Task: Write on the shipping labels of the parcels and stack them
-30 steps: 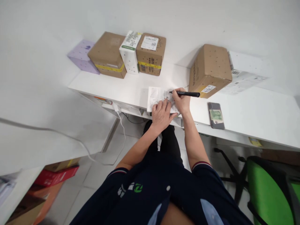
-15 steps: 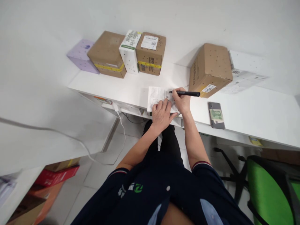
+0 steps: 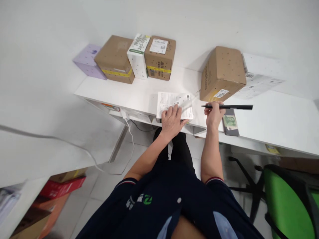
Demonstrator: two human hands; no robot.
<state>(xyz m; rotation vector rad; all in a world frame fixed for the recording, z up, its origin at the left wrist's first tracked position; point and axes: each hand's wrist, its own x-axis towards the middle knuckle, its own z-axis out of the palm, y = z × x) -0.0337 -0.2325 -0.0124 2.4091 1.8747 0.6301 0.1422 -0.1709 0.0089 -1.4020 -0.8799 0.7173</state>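
A small white box (image 3: pixel 166 99) with printed text and a barcode lies at the front edge of the white desk. My left hand (image 3: pixel 171 122) rests on it, fingers stretched out over the top and thumb along the near edge. To the right of the box, my right hand (image 3: pixel 214 115) grips a black marker pen (image 3: pixel 239 107) above the desk. The pen is uncapped, its tip pointing left and apart from the box. Just beyond that hand lies a grey phone (image 3: pixel 231 130) with a green banknote on its back.
Along the wall at the left stand a purple box (image 3: pixel 89 61), a brown carton (image 3: pixel 115 54), a white box (image 3: pixel 137 63) and a taped carton (image 3: pixel 159 61). A larger carton (image 3: pixel 223 71) stands right, beside a white package (image 3: pixel 259 83). A green chair (image 3: pixel 286 202) is at lower right.
My right hand has moved right with the marker pen, away from the white box and towards the phone. My left hand has stayed in place on the box.
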